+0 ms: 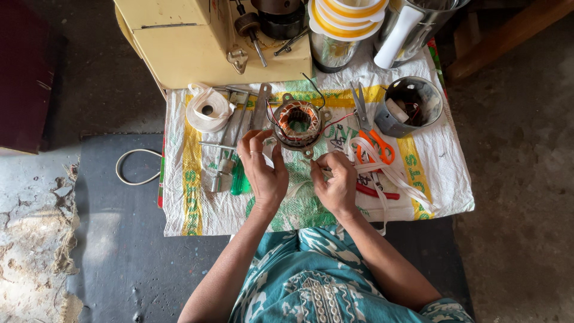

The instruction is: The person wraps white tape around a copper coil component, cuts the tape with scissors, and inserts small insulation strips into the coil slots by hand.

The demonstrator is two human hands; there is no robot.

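Copper-wound stator [298, 122] sits just beyond my fingertips; left hand [263, 170] fingers pressed together beside it, right hand [336, 182] pinching white tape [382, 170] below it

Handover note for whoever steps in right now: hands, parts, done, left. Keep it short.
Left hand: on the woven mat just below the motor stator, fingers curled, pinching something too small to tell.
Right hand: shut on white tape strips.
Stator: flat on the mat, copper windings in, wires trailing.
Nearby: orange scissors, tape roll, screwdrivers.
Done: windings seated.
Left: probably the taping; none visible on the stator.
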